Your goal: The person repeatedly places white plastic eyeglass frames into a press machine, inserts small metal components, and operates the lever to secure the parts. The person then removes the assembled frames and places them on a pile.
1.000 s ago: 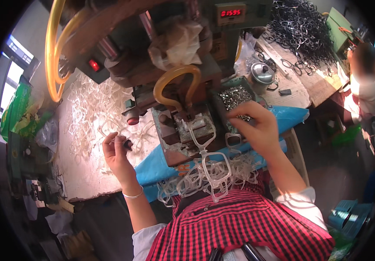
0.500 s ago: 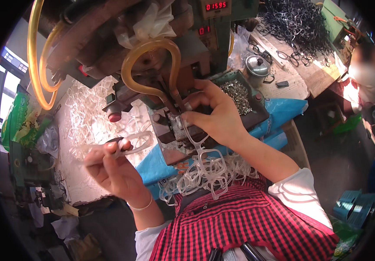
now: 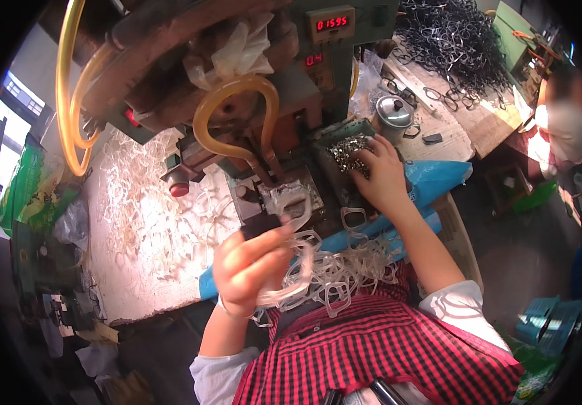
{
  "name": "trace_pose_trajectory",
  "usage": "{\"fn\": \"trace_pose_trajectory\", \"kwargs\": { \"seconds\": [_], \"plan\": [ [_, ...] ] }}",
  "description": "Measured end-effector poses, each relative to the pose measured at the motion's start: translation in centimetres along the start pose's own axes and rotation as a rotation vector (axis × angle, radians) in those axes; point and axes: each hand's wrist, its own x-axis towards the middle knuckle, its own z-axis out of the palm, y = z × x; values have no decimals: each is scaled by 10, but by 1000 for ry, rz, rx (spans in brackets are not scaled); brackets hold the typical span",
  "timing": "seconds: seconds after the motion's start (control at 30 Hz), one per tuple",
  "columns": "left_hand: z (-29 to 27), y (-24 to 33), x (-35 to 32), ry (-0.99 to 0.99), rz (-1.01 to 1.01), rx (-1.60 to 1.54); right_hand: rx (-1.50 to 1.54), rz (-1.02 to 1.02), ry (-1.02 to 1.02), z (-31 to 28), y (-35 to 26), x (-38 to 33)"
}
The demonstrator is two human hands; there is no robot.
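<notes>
My left hand [image 3: 254,266] is closed on a clear plastic eyeglass frame [image 3: 306,266], held above the apron in front of the machine; the frame is somewhat blurred. My right hand [image 3: 383,179] reaches into a dark tray [image 3: 402,182] of small shiny metal parts [image 3: 345,152]. Its fingers are apart, their tips at the parts; no held piece shows. Between the hands, copper-coloured prongs [image 3: 271,172] of the machine end over a small metal fixture [image 3: 287,196]. Several more clear frames [image 3: 345,260] are heaped at my lap.
A large pile of clear frames [image 3: 139,196] covers the white table on the left. A red button [image 3: 178,189] sticks out beside it. A lidded metal pot [image 3: 395,110] and a heap of black frames [image 3: 450,40] stand at the back right. Another person [image 3: 564,125] is at far right.
My right hand has left the prongs and the frame there, moving right to the metal parts. My left hand has brought its clear frame rightward toward the fixture.
</notes>
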Motion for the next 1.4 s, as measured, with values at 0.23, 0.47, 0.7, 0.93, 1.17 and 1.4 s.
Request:
{"fn": "trace_pose_trajectory", "kwargs": {
  "seconds": [0.23, 0.47, 0.7, 0.93, 1.17, 1.4],
  "plan": [
    [19, -12, -9, -160, 285, 174, 113, -104, 148, 9, 8, 0],
    [0, 14, -39, -100, -108, 311, 336, 75, 155, -9, -6, 2],
    [-80, -79, -105, -777, -294, 741, 617, 193, 135, -17, -13, -9],
    [-95, -102, -88, -556, -540, 530, 859, 245, 82, -17, -39, 3],
    [-95, -131, -126, -823, -260, 678, 847, 306, 20, -10, -31, 9],
    [-64, -91, -129, 34, -665, 395, 775, 314, 87, -31, -6, -28]
  ]
}}
